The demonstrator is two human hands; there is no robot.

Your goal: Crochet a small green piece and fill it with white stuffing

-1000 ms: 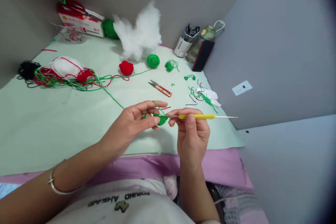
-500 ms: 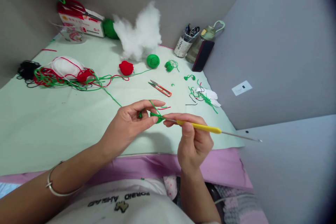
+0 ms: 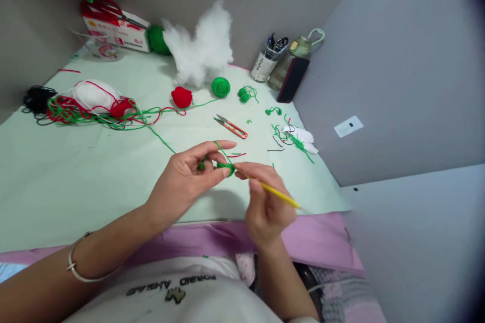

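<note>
My left hand [image 3: 187, 176] pinches a small green crochet piece [image 3: 226, 167] between thumb and fingers, and a green yarn strand [image 3: 162, 137] runs from it back to the tangle at the left. My right hand [image 3: 265, 202] grips a yellow-handled crochet hook [image 3: 278, 194] with its tip at the green piece. The handle slants down to the right and is blurred. Both hands hover over the pale green table [image 3: 76, 176] near its front edge.
Orange-handled snips [image 3: 232, 126] lie just beyond my hands. Farther back are a red crochet ball [image 3: 182, 97], green balls [image 3: 221, 87], white stuffing [image 3: 200, 48], tangled red and green yarn [image 3: 87, 111], a pen cup [image 3: 265, 63], a bottle [image 3: 293, 58], a phone [image 3: 292, 79] and yarn scraps [image 3: 295, 139].
My right hand has swung the hook's handle from level to pointing down and to the right, while the tip stays at the green piece. My left hand has barely moved.
</note>
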